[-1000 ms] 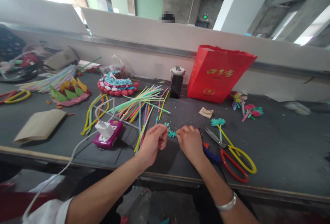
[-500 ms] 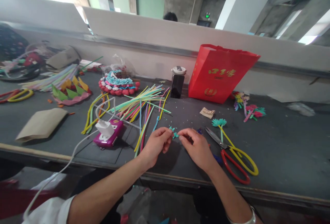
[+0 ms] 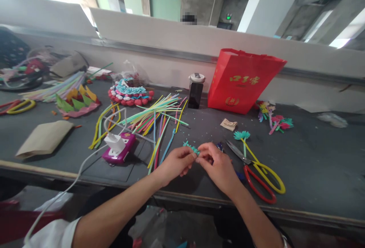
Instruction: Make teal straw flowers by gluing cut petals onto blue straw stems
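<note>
Close together over the dark table, both my hands are pinched on a teal fringed strip (image 3: 190, 147). The thumb and fingertips of my left hand (image 3: 176, 164) meet on its lower right part. My right hand (image 3: 219, 167) grips its right end, fingertips almost touching the left ones. The strip's notched part sticks out beyond the fingers, up to the left. To the right of my right hand lie scissors (image 3: 248, 161) with one red and one yellow handle, blades partly apart. A teal flower (image 3: 242, 135) on a yellow stem rests by the blades.
Coloured strips (image 3: 159, 115) lie in a heap left of centre, beside a purple power socket (image 3: 119, 153) with a white plug and cable. Behind stand a dark tumbler (image 3: 196, 94) and a red bag (image 3: 242, 82). A brown paper packet (image 3: 45, 135) lies at left.
My hands have drawn closer, the left moving slightly right and down. More of the teal strip now shows beyond the fingers, up to the left.
</note>
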Motion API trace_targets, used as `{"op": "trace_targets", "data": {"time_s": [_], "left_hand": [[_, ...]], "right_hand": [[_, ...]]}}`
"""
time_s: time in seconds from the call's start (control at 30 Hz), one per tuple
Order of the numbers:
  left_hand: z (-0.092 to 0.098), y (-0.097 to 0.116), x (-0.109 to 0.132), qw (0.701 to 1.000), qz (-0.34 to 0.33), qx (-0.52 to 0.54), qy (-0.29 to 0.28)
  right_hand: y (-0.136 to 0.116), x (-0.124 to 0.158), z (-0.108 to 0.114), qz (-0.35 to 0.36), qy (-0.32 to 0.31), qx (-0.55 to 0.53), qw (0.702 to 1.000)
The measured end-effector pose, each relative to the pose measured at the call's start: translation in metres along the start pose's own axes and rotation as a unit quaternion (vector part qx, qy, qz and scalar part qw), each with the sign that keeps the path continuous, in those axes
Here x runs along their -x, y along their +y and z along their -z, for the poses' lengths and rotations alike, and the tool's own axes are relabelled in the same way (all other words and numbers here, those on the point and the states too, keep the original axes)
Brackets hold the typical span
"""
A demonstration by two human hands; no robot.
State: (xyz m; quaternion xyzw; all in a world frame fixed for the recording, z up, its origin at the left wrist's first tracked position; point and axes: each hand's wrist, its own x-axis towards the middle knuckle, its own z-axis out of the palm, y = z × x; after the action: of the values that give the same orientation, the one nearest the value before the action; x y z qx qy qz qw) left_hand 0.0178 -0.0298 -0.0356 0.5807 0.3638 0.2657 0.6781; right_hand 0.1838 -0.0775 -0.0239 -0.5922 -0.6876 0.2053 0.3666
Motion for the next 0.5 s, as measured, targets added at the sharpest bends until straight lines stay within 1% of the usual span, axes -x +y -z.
{"op": "trace_targets", "data": {"time_s": [0.1, 0.17, 0.2, 0.3, 0.33, 0.37, 0.4, 0.5], "left_hand": [[0.002, 0.002, 0.002, 0.999, 0.007, -0.014, -0.029], [0.0, 0.006, 0.005, 0.999, 0.018, 0.02, -0.02], [-0.001, 0.008, 0.006, 0.999, 0.022, 0.046, -0.01], [-0.003, 0.013, 0.006, 0.992, 0.019, 0.123, 0.028], [-0.002, 0.015, 0.006, 0.989, 0.015, 0.142, 0.04], [-0.001, 0.016, 0.005, 0.986, 0.011, 0.158, 0.049], [0.0, 0.016, 0.004, 0.984, 0.009, 0.17, 0.054], [0.001, 0.015, 0.003, 0.982, 0.015, 0.18, 0.048]], "right_hand": [[-0.001, 0.002, 0.001, -0.004, -0.02, -0.033, 0.999], [-0.001, 0.001, 0.005, 0.006, -0.011, -0.057, 0.998], [-0.001, 0.0, 0.008, 0.007, 0.008, -0.065, 0.998], [0.002, -0.003, 0.022, 0.001, 0.103, -0.049, 0.993], [0.003, -0.004, 0.026, -0.002, 0.127, -0.04, 0.991], [0.004, -0.005, 0.029, -0.005, 0.136, -0.035, 0.99], [0.004, -0.005, 0.03, -0.01, 0.133, -0.035, 0.99], [0.001, -0.005, 0.023, -0.015, 0.087, -0.041, 0.995]]}}
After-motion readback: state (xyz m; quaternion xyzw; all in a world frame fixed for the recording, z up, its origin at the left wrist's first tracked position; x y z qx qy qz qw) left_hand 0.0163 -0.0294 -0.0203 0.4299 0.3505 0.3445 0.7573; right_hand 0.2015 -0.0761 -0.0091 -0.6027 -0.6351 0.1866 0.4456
